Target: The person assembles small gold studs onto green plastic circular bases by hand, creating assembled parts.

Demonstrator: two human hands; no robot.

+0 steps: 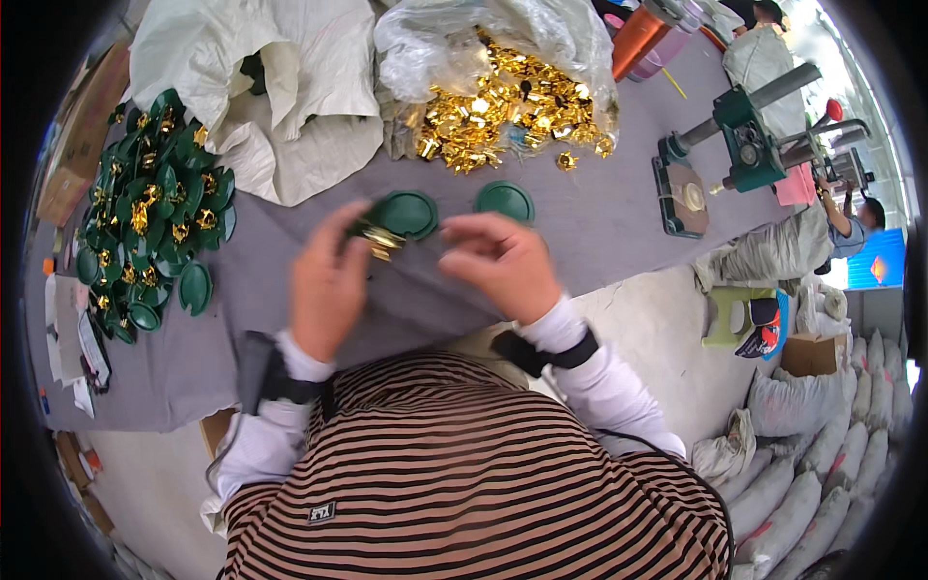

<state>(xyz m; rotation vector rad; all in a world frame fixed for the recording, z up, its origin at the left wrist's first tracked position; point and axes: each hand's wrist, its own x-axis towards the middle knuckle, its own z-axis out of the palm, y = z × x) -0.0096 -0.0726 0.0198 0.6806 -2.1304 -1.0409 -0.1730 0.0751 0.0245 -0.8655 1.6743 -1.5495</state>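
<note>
My left hand (329, 285) is closed on a dark green disc seen nearly edge-on, with a shiny gold clip (384, 243) showing at its side. To the right, my right hand (510, 269) hovers over the table with fingers loosely curled and the thumb apart from the forefinger; nothing shows between them. A green round disc (406, 216) with a raised rim lies just beyond my left fingers. Another such disc (505, 201) lies beyond my right hand.
At the left is a heap of green discs with gold clips (145, 217). A plastic bag (406, 58) spills gold clips (512, 106) at the back, beside a white woven sack (309, 145). A green hand press (749, 150) stands right; stuffed sacks (788, 503) cover the floor.
</note>
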